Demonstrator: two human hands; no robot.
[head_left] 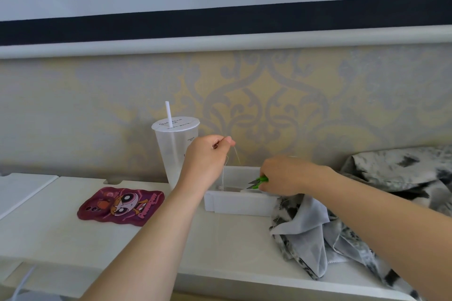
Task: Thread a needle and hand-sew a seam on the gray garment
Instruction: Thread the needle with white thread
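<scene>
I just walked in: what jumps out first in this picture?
The two hands in the middle: the left hand pinches a pale thread held up above a white box, while the right hand grips green snips over it. A bright cartoon phone case lies left; the gray garment is bunched at right.

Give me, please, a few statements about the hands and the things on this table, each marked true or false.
1. The left hand pinches a thread raised above the white box. True.
2. The right hand holds green-handled snips. True.
3. The cup lies tipped on its side. False: the cup stands upright, with a straw through its lid.
4. The gray garment lies left of the box. False: it is heaped to the right of the box.
5. The phone case lies flat on the table, left of the left forearm. True.
</scene>
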